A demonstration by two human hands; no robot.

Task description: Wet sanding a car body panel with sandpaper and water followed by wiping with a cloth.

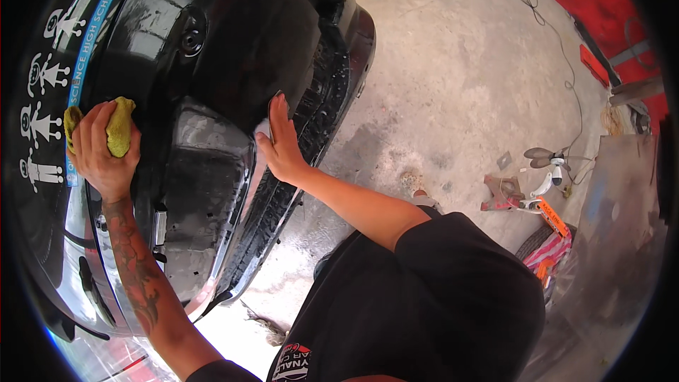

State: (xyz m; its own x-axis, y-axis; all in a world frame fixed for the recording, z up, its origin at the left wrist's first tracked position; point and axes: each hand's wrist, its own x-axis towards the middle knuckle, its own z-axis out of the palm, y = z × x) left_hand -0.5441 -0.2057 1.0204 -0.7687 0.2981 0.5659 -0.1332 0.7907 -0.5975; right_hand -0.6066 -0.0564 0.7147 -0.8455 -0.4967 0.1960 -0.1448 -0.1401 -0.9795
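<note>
My left hand [106, 148] is closed round a yellow-green cloth [120, 127], bunched and pressed against the lower edge of the rear window of a black car [254, 35]. My right hand [284, 143] is by the car's rear panel, above the bumper side. Its fingers point away from me and are pressed together. Between thumb and fingers shows a thin dark edge with a pale patch [263, 128]; what it is stays mostly hidden. White stick-figure decals [48, 127] and a blue sticker strip [95, 28] are on the glass beside my left hand.
The tail-light recess [201, 198] and bumper area [318, 106] look bare and dark. On the concrete floor [438, 49] at right stand a small fan [544, 157] and an orange-marked stand [553, 218], with a cable [571, 85] running along. A flat board [615, 219] lies far right.
</note>
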